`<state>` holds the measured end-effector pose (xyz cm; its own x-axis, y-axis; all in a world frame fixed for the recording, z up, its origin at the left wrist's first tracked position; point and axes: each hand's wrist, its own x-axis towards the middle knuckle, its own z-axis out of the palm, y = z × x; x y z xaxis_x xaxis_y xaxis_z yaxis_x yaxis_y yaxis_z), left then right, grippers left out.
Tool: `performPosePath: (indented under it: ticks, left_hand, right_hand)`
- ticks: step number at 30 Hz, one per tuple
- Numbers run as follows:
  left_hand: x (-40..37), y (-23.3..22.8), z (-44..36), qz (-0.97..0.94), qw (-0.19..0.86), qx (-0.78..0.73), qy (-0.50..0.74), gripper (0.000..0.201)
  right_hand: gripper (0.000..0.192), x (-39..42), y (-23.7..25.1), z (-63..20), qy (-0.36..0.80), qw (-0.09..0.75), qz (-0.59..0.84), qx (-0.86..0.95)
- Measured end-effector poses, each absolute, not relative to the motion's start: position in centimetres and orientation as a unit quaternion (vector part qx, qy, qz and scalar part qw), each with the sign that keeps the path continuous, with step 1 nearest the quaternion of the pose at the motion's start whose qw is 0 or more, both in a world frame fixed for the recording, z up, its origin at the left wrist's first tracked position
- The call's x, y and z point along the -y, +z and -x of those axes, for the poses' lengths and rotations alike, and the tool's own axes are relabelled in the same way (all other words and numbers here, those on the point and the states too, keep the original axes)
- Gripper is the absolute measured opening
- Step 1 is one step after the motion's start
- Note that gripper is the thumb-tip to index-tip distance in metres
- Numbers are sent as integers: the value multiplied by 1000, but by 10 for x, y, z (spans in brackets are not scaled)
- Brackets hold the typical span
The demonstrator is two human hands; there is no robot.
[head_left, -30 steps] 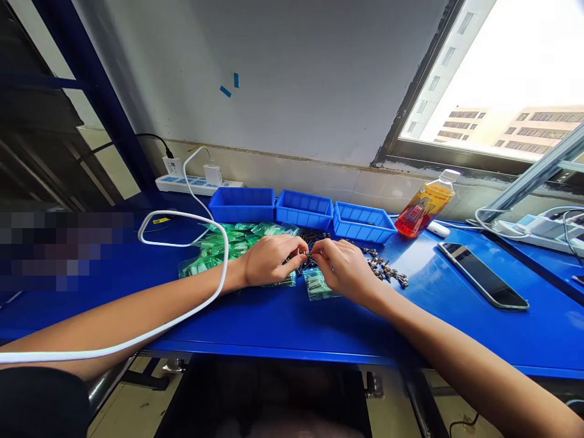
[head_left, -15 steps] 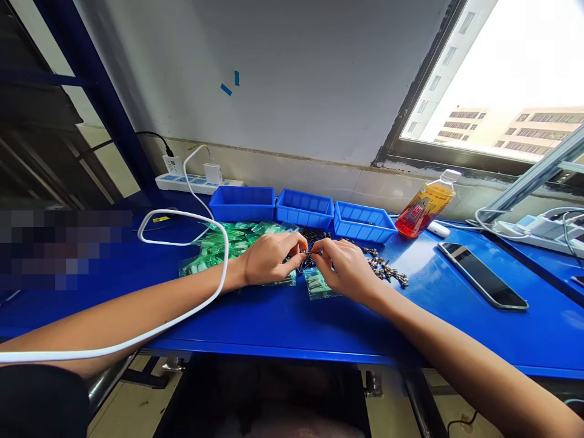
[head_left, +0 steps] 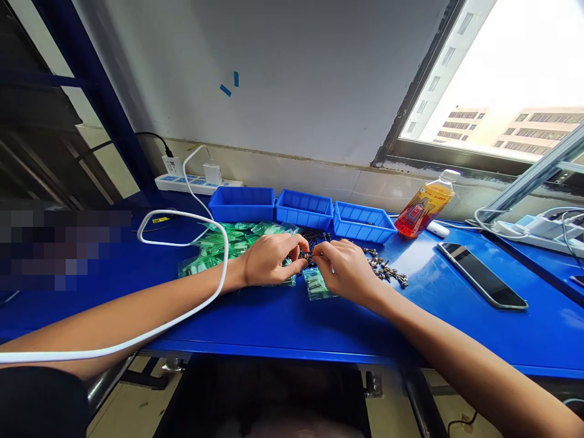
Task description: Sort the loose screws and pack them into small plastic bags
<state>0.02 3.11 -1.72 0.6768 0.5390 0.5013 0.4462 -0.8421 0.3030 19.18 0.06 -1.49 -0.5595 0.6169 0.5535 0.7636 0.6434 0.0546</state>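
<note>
My left hand (head_left: 274, 258) and my right hand (head_left: 344, 267) meet over the bench, thumb and fingertips of each pinched together. Between them is a small, dark screw (head_left: 310, 256), mostly covered by the fingertips. Behind the fingers lies a heap of black screws (head_left: 314, 236). To the right of my right hand, shorter brownish-silver screws (head_left: 387, 271) are scattered. Green plastic packets (head_left: 230, 243) form a pile behind and left of my left hand. One separate green packet (head_left: 317, 286) lies flat beneath the right hand, partly hidden by it.
Three blue bins (head_left: 305, 210) stand in a row along the wall. A drink bottle (head_left: 422, 207) and a phone (head_left: 481, 275) are on the right of the blue bench (head_left: 274, 328). A white cable (head_left: 224, 261) loops over my left forearm from a power strip (head_left: 194, 184).
The fingertips have shifted slightly, and the screw between them shows less than before. Both hands otherwise stay in the same place.
</note>
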Motion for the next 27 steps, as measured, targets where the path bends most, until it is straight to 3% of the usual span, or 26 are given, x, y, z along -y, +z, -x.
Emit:
performPosePath:
  ticks: [27]
  left_hand:
    - [-34,-18,0,-922,69,-267,272,18]
  right_hand:
    - [16,-3,-16,-192,-157,274,370,874]
